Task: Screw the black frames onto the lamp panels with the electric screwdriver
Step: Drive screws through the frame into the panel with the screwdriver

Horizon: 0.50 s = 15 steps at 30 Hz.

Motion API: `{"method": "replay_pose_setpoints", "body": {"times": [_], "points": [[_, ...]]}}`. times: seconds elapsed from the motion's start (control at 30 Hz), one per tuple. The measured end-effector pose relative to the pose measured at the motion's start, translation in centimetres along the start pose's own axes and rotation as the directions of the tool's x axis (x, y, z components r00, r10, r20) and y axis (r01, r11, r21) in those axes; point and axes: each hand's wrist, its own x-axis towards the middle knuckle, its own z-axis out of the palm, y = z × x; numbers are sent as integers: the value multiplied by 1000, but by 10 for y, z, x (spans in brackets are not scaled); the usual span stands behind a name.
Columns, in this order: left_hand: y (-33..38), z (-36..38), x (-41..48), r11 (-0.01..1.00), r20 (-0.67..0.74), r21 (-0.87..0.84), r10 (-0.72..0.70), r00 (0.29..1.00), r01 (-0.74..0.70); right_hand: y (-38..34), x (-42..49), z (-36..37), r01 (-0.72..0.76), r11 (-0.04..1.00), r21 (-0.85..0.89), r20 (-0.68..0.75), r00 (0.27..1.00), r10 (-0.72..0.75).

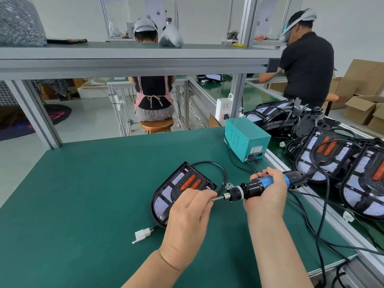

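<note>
The lamp panel (166, 196) lies flat on the green mat (93, 183) with its black frame (178, 179) on top, just at ten o'clock of the left hand (187, 210), whose knuckles cover the panel's near right edge. The screwdriver (261, 187) lies nearly level across the right hand (268, 194), pointing toward nine o'clock, its bit (218, 198) reaching the left fingertips above that edge. A small heap of screws (229, 186) sits on the mat at twelve o'clock of the bit, just beside the panel's looped cable (216, 165).

At one o'clock of the right hand stands a teal power box (247, 140) with leads plugged into its front. Beyond it, from two to three o'clock, more framed panels (332, 161) lie piled and overlapping. Open cartons (361, 109) stand on the floor farther out at two o'clock; their contents are out of sight.

The right hand is wrapped round the black and blue barrel, thumb on top, forearm coming in from five o'clock. The left hand is palm down, wrist bent, fingers bunched and pinching the bit's tip — whether a screw sits between them I cannot tell. A white connector (143, 233) lies on the mat at eight o'clock of that hand.
</note>
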Motion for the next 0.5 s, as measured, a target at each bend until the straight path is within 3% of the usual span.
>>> {"method": "replay_pose_setpoints", "body": {"times": [0.5], "points": [[-27,-17,1,991,43,40,-131,990,129,5,2,9,19,1000,-10,10,1000,-19]]}}
